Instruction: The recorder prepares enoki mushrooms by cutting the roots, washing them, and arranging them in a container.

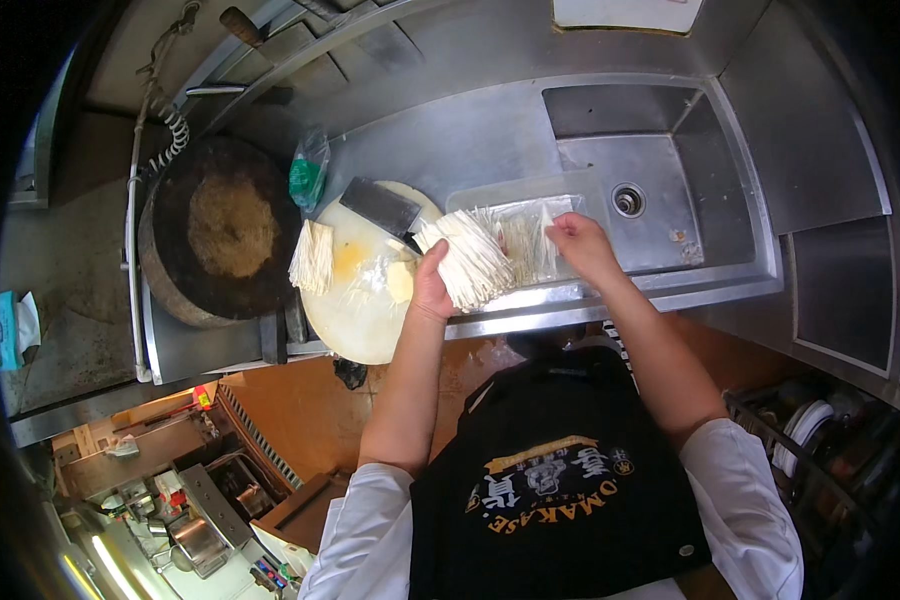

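Observation:
My left hand grips a thick bunch of white enoki mushrooms above the right edge of a round cutting board. To its right, my right hand pinches the edge of a clear plastic wrapper with fingertips together. More enoki shows beneath the plastic, partly hidden by the held bunch. A cleaver lies flat at the back of the board. Cut pale enoki bases rest near my left hand. A second enoki bunch lies on the board's left edge.
A steel sink with a drain and some scraps is at the right. Left of the board sits a large dark wok. A green-and-clear plastic bag stands behind the board. A tissue pack lies far left.

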The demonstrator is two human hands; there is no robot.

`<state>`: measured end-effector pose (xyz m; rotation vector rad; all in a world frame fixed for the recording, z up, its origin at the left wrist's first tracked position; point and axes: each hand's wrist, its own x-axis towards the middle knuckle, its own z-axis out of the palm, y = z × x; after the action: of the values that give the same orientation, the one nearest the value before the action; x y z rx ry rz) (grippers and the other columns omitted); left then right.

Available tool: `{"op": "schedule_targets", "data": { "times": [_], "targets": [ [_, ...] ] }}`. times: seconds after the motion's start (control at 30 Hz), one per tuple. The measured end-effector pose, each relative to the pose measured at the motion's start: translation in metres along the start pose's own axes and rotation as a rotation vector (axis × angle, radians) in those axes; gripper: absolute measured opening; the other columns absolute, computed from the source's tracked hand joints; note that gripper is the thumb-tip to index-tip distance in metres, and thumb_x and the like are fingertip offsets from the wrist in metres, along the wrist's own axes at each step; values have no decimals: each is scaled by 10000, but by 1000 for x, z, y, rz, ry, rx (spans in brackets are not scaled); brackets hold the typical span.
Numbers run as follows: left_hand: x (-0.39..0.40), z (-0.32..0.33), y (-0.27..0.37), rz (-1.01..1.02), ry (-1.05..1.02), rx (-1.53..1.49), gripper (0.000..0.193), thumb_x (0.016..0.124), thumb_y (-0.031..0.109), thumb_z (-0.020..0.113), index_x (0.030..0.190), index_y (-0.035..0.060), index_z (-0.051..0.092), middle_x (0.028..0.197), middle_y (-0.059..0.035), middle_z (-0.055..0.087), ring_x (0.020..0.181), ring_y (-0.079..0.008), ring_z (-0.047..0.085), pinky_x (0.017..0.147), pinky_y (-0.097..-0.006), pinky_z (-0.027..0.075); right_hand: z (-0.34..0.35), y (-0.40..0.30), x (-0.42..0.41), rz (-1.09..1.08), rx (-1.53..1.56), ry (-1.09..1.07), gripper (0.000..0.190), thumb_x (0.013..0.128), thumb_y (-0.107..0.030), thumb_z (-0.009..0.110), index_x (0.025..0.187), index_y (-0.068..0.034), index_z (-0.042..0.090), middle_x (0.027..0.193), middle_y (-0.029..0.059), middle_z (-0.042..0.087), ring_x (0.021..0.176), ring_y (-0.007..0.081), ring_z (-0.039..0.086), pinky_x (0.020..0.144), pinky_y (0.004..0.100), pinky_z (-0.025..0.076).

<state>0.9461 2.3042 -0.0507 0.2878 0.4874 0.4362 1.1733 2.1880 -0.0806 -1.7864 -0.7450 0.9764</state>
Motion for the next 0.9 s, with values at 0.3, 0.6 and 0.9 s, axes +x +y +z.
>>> {"op": "schedule_targets", "data": {
  "times": [0.3, 0.6, 0.9],
  "targets": [
    [14, -17, -6, -133, -59, -19, 564, 903, 273, 607, 1354, -28, 449, 1297, -216, 565, 1168, -378, 569, 1027, -497, 442, 38, -20, -8, 3, 324, -146, 262, 872, -217, 677, 1018, 0, 676, 878, 94, 700, 785, 149, 641, 725, 292, 504],
    [10, -18, -5, -107, -114, 55, 644, 846, 281, 653, 1363, -38, 437, 1293, -226, 566, 1171, -378, 573, 1021, -491, 453, 15, -22, -8, 108, 254, -63, 195, 911, -161, 617, 972, 17, 670, 812, 58, 685, 698, 127, 604, 646, 294, 484],
    [21, -14, -6, -104, -81, 133, 702, 778, 298, 725, 1343, -32, 471, 1266, -209, 594, 1133, -366, 600, 1022, -473, 458, 9, -31, -11, 68, 341, -159, 265, 919, -185, 623, 1088, 14, 673, 933, 67, 704, 826, 123, 639, 744, 278, 503]
  ]
}}
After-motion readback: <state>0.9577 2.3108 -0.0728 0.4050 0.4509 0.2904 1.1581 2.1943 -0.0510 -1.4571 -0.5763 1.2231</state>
